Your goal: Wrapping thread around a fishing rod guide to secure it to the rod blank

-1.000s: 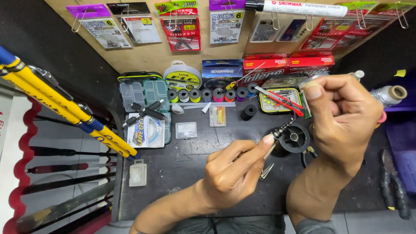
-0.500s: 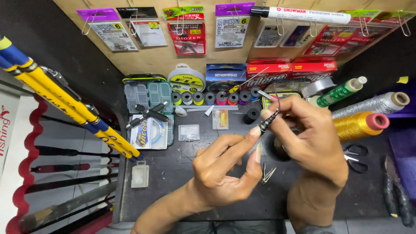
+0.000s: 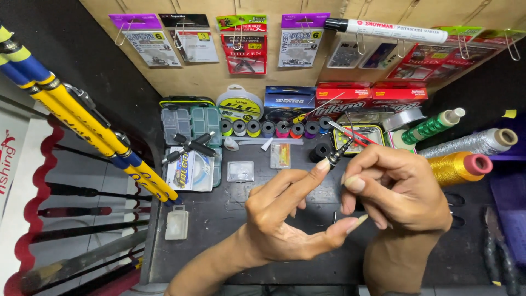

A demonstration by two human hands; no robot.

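The bench (image 3: 230, 219) is a dark mat, crowded along its far edge with a row of small thread bobbins (image 3: 271, 128), a clear tackle box (image 3: 189, 121) and red cartons (image 3: 378, 93). Hook packets (image 3: 244, 45) hang on the board behind. Yellow rods (image 3: 82, 123) lean in from the left. Large thread cones (image 3: 457, 143) lie on the right.

My right hand (image 3: 402, 189) is clenched around a small dark metal piece (image 3: 332, 159). Only its tip shows above my fingers, over the middle of the bench, just near of a black spool (image 3: 319, 151). My left hand (image 3: 285, 216) grasps nothing that I can see. It is open, palm up, with the forefinger tip (image 3: 323, 164) pressed against that tip.

Risks noted:
- The piece is small and held by a pinch alone. If the forefinger pushes off line, it may twist out and drop among the clutter, where dark on dark would be hard to find.
- A thin wire or hook (image 3: 335, 217) appears to lie under my hands. A lowered palm could catch on it.
- The spool and an open tin (image 3: 359, 137) sit close behind my fingers. A jerk forward could knock them.
- Any line on the piece is too fine to see, so I cannot rule out a snag.
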